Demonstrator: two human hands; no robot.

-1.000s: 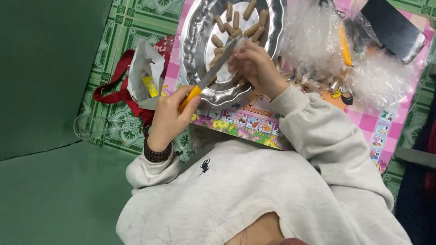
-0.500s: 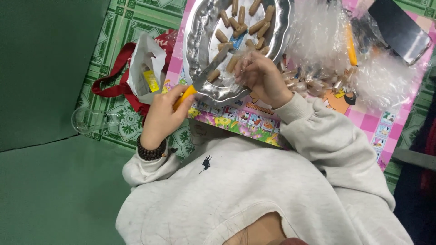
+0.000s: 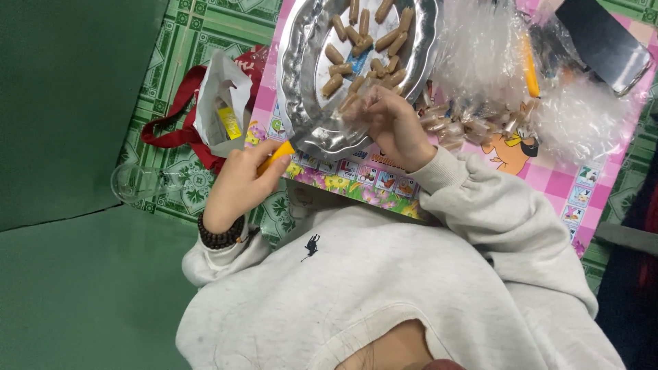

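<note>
Sausages point(image 3: 363, 38) lie in a loose heap on the big silver tray point(image 3: 301, 62), which sits on a pink picture mat point(image 3: 589, 185) spread over the green patterned cloth point(image 3: 199, 34). Crinkled clear plastic point(image 3: 480, 48) is piled to the right of the tray. Near the tray's left rim lies an open white bag point(image 3: 216, 103). My right hand point(image 3: 394, 127) pinches one wrapped sausage point(image 3: 353, 103) over the tray's near edge. My left hand point(image 3: 240, 181) is clenched around a yellow-handled knife point(image 3: 277, 156), blade reaching onto the tray.

Silver tray point(image 3: 301, 62), brown rolls point(image 3: 334, 85), perhaps-orange handle point(image 3: 275, 157) — pink cartoon-print mat point(image 3: 582, 185), green patterned cloth point(image 3: 199, 27).
</note>
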